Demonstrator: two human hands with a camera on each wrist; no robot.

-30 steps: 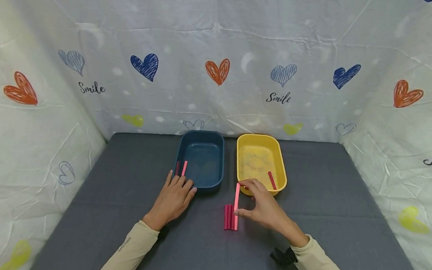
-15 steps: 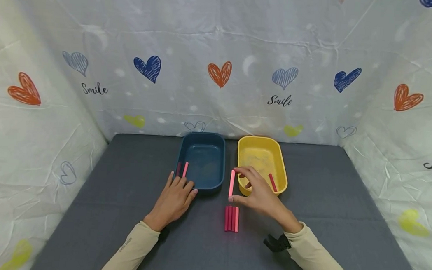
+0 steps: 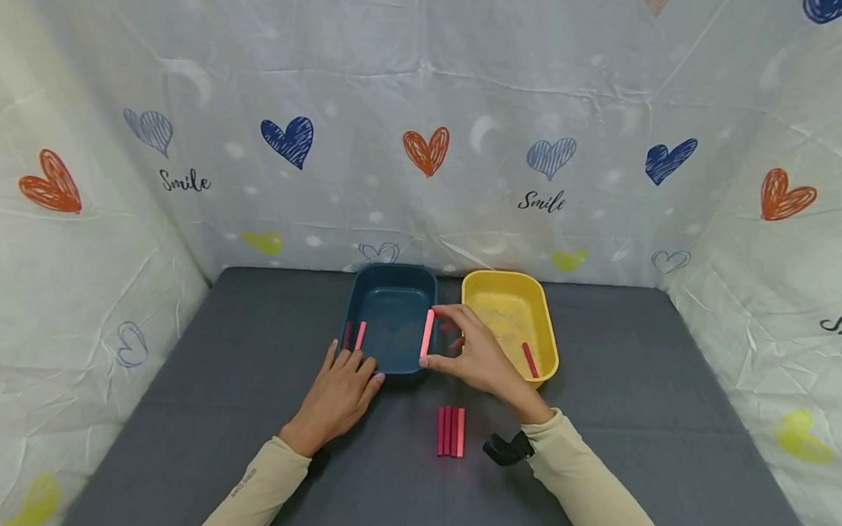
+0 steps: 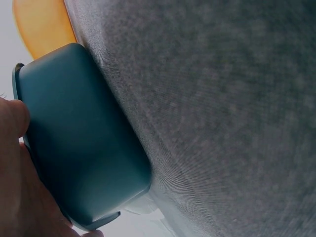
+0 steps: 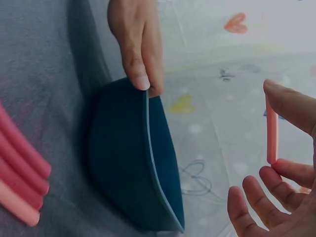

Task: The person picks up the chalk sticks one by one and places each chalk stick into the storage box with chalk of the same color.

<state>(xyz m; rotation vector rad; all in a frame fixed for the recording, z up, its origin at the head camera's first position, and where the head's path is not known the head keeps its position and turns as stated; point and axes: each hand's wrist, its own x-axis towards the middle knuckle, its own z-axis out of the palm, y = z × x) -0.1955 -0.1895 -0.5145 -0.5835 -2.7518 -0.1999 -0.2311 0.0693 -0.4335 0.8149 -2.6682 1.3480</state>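
My right hand (image 3: 483, 357) holds a light pink stick (image 3: 427, 337) by its two ends, between thumb and index finger. In the head view it overlaps the right side of the blue tub (image 3: 394, 314). My left hand (image 3: 336, 399) grips the tub's near rim, with its thumb on the outer wall, as the right wrist view shows. Inside the tub, a light pink stick (image 3: 361, 335) and a dark red one (image 3: 347, 336) lie at the left. Several sticks, dark pink (image 3: 445, 432) and light pink (image 3: 460, 433), lie side by side on the table.
A yellow tub (image 3: 501, 312) stands right of the blue one, with a red stick (image 3: 530, 360) inside. Both tubs are near the back edge of the grey-covered table (image 3: 257, 341). Behind hangs a white curtain (image 3: 352, 202) printed with hearts.
The right hand has lifted the light pink stick off the row on the table and moved it left and forward to the blue tub. The left hand stays at the rim.
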